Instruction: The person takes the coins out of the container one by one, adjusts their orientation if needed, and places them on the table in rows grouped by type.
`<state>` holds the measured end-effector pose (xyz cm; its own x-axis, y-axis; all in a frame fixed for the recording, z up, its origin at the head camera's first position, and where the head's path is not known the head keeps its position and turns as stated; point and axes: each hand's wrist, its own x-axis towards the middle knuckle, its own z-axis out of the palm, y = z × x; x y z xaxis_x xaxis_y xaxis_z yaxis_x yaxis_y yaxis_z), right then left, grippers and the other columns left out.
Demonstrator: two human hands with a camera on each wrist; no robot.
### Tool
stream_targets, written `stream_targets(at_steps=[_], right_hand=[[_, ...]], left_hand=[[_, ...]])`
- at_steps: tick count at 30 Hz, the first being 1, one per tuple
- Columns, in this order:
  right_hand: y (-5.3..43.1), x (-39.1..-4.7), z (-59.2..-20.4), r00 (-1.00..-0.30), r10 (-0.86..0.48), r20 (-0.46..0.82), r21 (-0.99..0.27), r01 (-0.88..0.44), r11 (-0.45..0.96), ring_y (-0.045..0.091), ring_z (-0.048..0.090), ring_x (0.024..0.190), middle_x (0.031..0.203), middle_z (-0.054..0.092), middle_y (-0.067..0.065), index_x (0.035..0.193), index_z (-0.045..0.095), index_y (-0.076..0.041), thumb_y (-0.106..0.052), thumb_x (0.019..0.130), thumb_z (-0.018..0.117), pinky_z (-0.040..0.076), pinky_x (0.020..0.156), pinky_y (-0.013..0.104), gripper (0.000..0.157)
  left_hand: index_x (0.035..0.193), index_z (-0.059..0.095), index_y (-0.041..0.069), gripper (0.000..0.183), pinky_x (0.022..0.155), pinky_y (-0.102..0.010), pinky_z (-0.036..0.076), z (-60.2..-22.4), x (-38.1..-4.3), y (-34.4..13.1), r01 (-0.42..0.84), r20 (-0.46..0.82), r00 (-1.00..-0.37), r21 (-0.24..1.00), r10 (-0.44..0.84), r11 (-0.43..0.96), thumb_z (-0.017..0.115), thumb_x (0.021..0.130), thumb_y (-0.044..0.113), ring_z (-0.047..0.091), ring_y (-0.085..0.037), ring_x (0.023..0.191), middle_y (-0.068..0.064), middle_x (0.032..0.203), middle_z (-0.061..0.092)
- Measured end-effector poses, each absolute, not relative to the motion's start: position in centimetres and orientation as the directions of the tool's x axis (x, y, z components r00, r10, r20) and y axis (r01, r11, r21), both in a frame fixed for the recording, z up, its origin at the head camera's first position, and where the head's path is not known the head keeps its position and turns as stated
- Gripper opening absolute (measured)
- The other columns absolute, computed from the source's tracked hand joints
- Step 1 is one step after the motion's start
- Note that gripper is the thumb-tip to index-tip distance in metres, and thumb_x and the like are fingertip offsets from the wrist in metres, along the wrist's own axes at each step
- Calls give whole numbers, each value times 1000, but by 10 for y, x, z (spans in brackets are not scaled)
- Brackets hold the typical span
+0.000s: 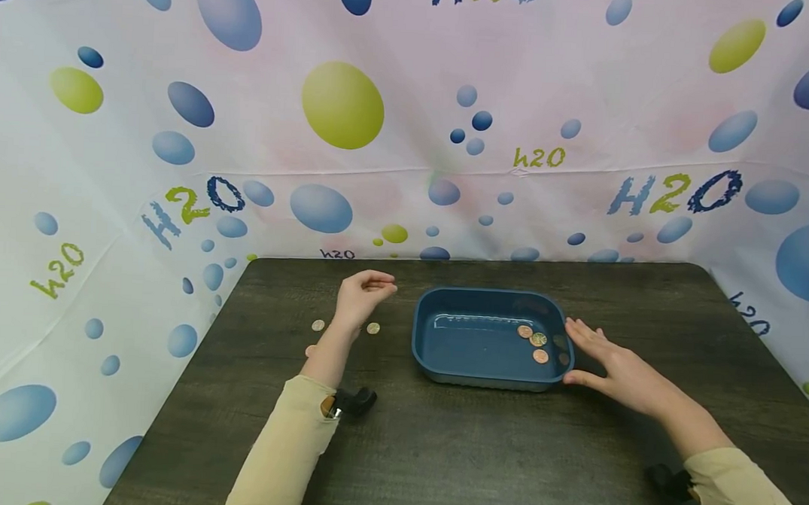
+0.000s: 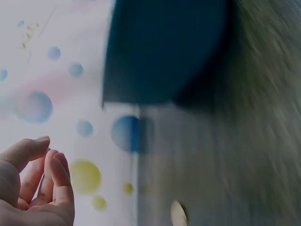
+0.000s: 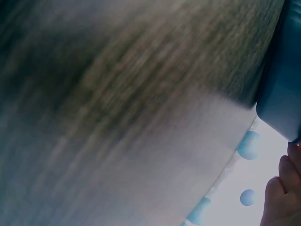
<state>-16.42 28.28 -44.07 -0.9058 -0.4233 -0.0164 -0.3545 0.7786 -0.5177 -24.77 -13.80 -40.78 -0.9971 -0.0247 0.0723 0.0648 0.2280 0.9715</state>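
Note:
My left hand (image 1: 362, 299) is raised over the table, left of a blue rectangular dish (image 1: 483, 381). In the left wrist view its thumb and fingertips (image 2: 60, 172) come together; I cannot tell whether something small is between them. Near this hand lie a few coins: one pale coin (image 1: 318, 325), another pale coin (image 1: 373, 328) and a copper coin (image 1: 310, 350) partly behind the wrist. Inside the dish, at its right end, are two copper coins (image 1: 541, 356) and a yellowish coin (image 1: 538, 339). My right hand (image 1: 613, 367) rests against the dish's right end, fingers extended and spread.
The dark wood-look table (image 1: 477, 459) carries the dish near its middle. Behind and beside it hangs a white sheet (image 1: 413, 49) printed with blue and green bubbles. A black strap device (image 1: 357, 401) sits at the left wrist, another (image 1: 669, 481) at the right.

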Motion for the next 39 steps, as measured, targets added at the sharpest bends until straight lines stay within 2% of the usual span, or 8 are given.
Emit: stream_targets(at_steps=[7,14,21,28,33,39], right_hand=[[284,-164,-440,-905,-424,-5,-517,-361,776,57,17,132,156,14,19,154,17,-14,-53,86,63,22,93,75,91],[284,-163,-443,-905,-425,-4,-522,-360,773,57,16,133,156,15,19,154,18,-14,-53,85,64,22,94,75,91],[284,-163,-444,-905,-425,8,-515,-369,774,57,18,132,155,17,21,154,19,-13,-54,85,64,23,95,74,91],[284,-163,-443,-907,-421,9,-512,-366,777,57,18,132,155,17,20,154,19,-15,-54,86,63,23,94,74,90],[283,-162,-442,-907,-421,10,-518,-365,774,57,18,132,155,18,21,154,20,-14,-53,86,63,23,95,73,90],[283,-163,-443,-907,-421,12,-519,-365,773,56,18,133,155,18,21,153,21,-12,-53,86,63,23,97,72,89]], left_hand=[[103,71,1,20,79,-33,53,-387,-252,-92,149,133,-987,968,91,202,74,84,7,66,-20,85,-10,92,68],[104,71,3,21,77,-30,53,-379,-254,-47,175,129,-971,959,203,224,73,86,11,66,-16,85,-6,92,69],[102,71,3,18,73,-27,53,-393,-255,-8,156,85,-955,958,284,239,73,85,9,65,-12,80,-2,89,70],[101,72,5,16,72,-31,54,-415,-251,20,74,2,-958,968,286,241,73,85,9,64,-10,76,0,84,69],[95,74,9,10,68,-29,53,-428,-250,36,28,-48,-964,960,263,278,73,85,10,63,-9,74,3,80,68],[94,74,7,9,64,-23,49,-439,-251,48,40,-77,-946,936,315,349,74,84,8,60,-9,70,3,77,66]])
